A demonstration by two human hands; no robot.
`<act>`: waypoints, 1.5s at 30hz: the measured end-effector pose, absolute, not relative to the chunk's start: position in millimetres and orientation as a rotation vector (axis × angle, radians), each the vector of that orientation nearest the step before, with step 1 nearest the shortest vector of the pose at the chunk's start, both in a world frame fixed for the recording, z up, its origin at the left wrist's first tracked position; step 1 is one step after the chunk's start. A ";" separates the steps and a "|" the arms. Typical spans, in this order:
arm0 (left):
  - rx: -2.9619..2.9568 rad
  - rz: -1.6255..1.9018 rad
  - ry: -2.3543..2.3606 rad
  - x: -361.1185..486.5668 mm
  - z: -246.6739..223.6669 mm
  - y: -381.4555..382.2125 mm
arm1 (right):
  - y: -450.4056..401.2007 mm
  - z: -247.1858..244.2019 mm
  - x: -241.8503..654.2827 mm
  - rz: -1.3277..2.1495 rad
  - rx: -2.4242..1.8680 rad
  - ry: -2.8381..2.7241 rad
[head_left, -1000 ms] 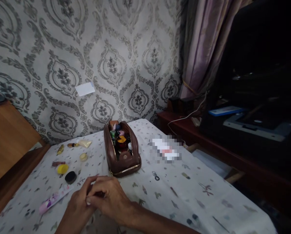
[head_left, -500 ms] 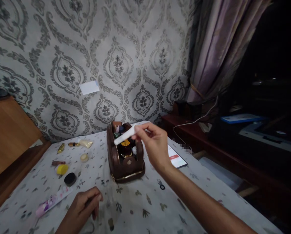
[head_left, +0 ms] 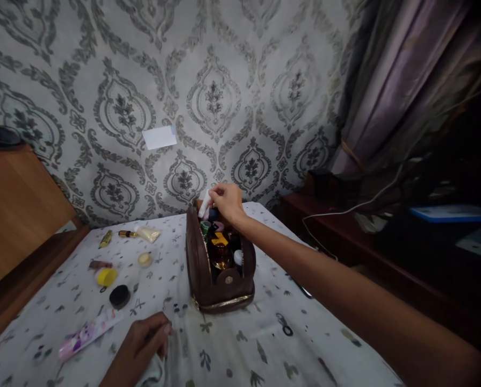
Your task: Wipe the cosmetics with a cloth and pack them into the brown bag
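My right hand [head_left: 227, 200] pinches a slim white tube [head_left: 205, 204], held tilted over the far end of an open brown bag [head_left: 220, 294]. Inside the bag are an amber bottle [head_left: 221, 261] with an orange top, a green-capped item [head_left: 205, 228] and a white cap [head_left: 238, 257]. On the cloth in front of the bag rests my left hand [head_left: 149, 336], its fingers curled; whether they hold anything is hidden. Left of it lies a pink and white tube [head_left: 89, 334].
A black lid [head_left: 120, 296], yellow lid [head_left: 107, 277], small cream jar [head_left: 145, 259], cream tube [head_left: 148, 233] and gold items sit at the left on the patterned cloth [head_left: 232, 344]. A wooden panel [head_left: 18, 204] stands far left; a phone's edge shows beneath my right forearm.
My right hand has moved away from me with the white tube, from over the bag's middle to its far end, and the tube is now steeper. The view has shifted slightly.
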State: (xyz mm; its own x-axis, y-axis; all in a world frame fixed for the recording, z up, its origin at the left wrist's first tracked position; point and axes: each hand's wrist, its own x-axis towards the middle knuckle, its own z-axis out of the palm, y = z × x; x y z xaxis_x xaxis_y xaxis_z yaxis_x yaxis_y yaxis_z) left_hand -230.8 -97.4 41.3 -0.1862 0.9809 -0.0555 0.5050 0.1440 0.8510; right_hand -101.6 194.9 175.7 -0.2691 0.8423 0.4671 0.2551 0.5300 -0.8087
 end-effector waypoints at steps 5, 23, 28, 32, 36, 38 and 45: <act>1.415 0.955 1.741 -237.9 34.3 -98.1 | 199.1 166.8 -114.2 0.684 -1.002 -1.917; 1.356 1.038 1.753 -235.0 48.0 -100.1 | 149.9 166.5 -77.0 0.819 -0.705 -1.864; 1.359 1.032 1.809 -235.4 53.4 -101.7 | 119.5 156.5 -76.9 0.842 -0.543 -1.896; 1.448 0.999 1.936 -248.8 70.5 -97.1 | 68.6 135.9 -80.8 0.892 -0.328 -2.026; 1.729 0.773 2.184 -288.0 89.5 -76.5 | 18.8 94.4 -95.6 1.024 -0.181 -2.188; 1.800 0.576 2.358 -316.1 96.3 -57.4 | 2.1 70.9 -108.7 1.132 -0.208 -2.229; 1.727 0.220 2.713 -403.5 100.4 29.3 | -22.5 19.8 -142.8 1.572 -0.528 -2.144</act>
State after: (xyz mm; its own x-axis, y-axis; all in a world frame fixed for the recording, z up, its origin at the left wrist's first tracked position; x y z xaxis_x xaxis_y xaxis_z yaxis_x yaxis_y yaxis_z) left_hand -403.5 29.3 100.4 -0.4238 0.8946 0.1418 0.9058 0.4179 0.0706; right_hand -142.8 -22.5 19.8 -0.8360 0.5365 0.1152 0.0514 0.2856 -0.9570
